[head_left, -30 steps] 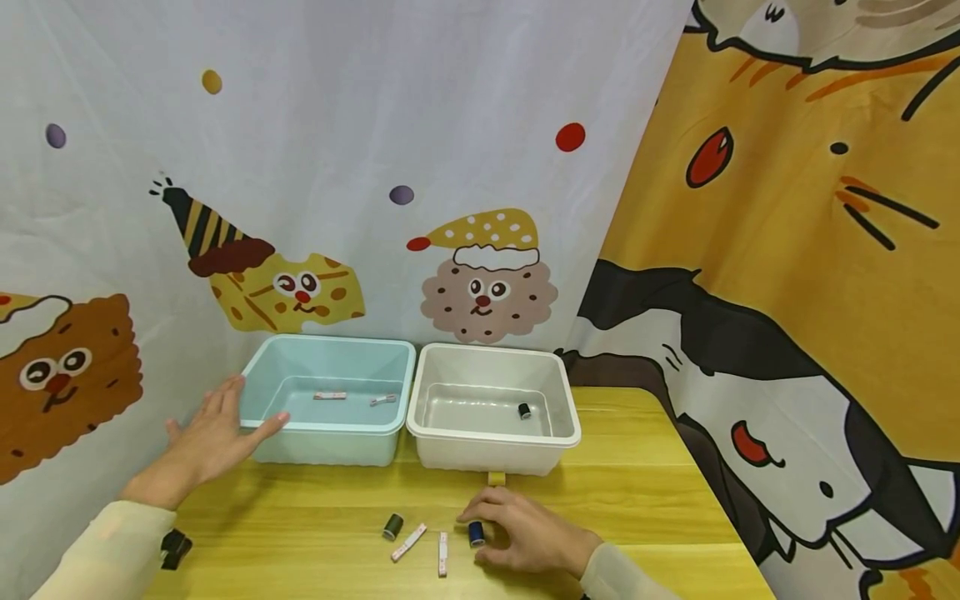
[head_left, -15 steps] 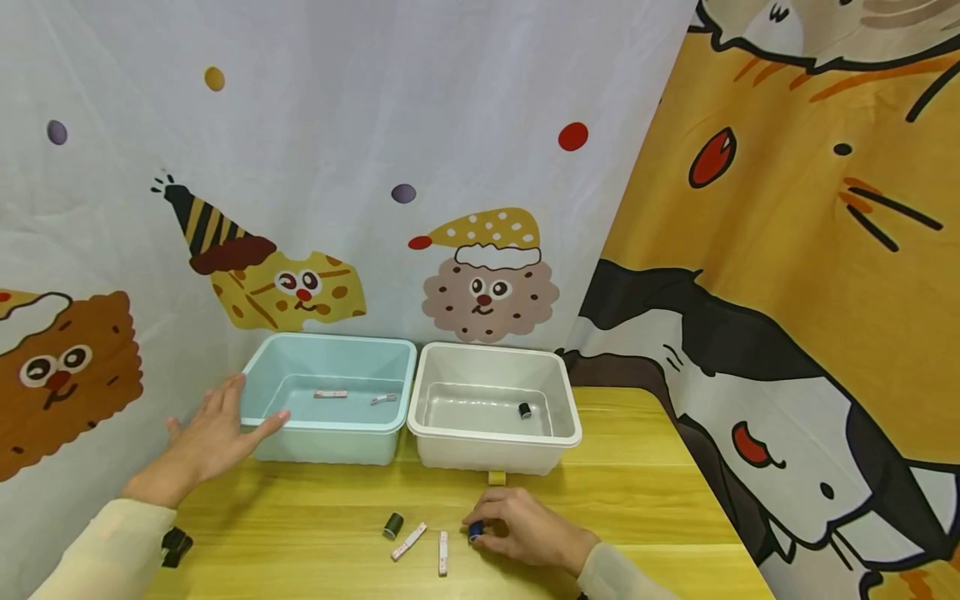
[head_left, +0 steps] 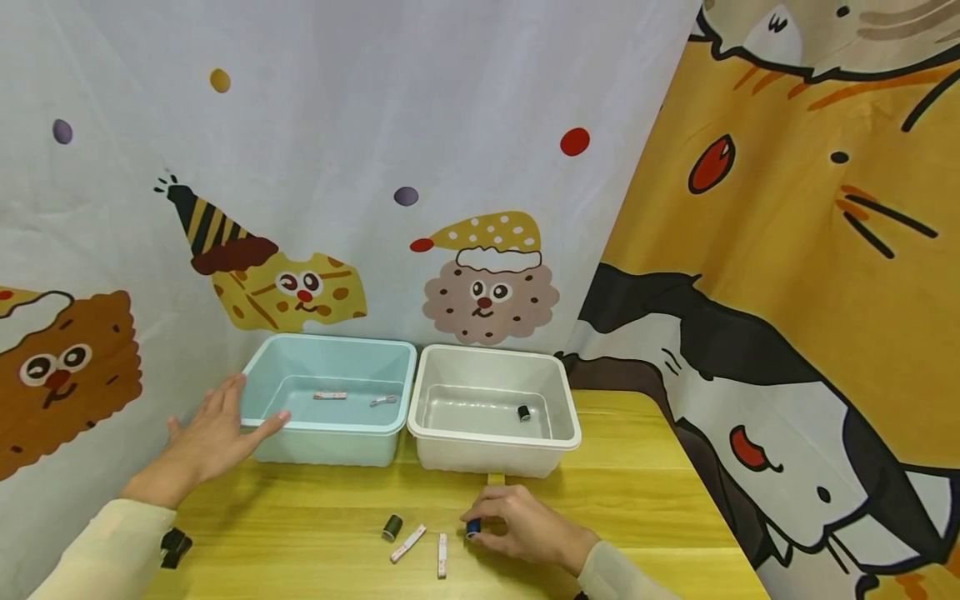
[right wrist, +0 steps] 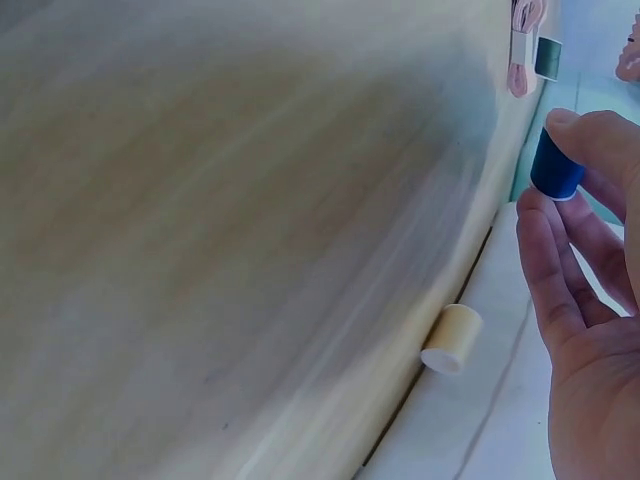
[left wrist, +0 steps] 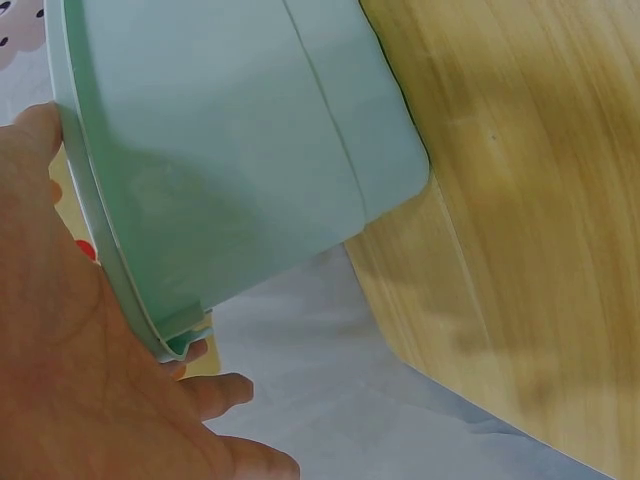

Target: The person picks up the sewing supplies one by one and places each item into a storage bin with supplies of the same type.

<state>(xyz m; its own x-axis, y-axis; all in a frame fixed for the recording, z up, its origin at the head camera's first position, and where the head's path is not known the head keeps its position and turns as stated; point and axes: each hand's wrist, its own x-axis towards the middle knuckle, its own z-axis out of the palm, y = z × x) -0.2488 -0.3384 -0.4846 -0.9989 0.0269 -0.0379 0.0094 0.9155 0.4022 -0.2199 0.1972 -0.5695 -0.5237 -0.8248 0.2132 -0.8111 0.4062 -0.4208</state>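
My right hand (head_left: 528, 529) pinches a dark blue thread spool (head_left: 473, 528) between thumb and fingertips, low over the table. In the right wrist view, the blue spool (right wrist: 556, 168) looks clear of the tabletop. At the left, my left hand (head_left: 210, 437) rests against the corner of a light blue bin (head_left: 322, 428), fingers spread, thumb over the front rim. Left of the right hand lie a dark green spool (head_left: 392, 527) and two slim pink-and-white folded bundles, one slanted (head_left: 408, 543). A yellow spool (right wrist: 455, 338) lies beside the white bin (head_left: 487, 454).
Two similar bundles lie inside the light blue bin, one of them a flat bundle (head_left: 330, 396). The white bin holds a black spool (head_left: 523, 412). A black object (head_left: 176, 548) sits near the left sleeve. Printed curtains (head_left: 480, 100) hang behind the table.
The right hand's thumb and fingers have closed on the blue spool, which has shifted very slightly left. The left hand stays at the light blue bin.
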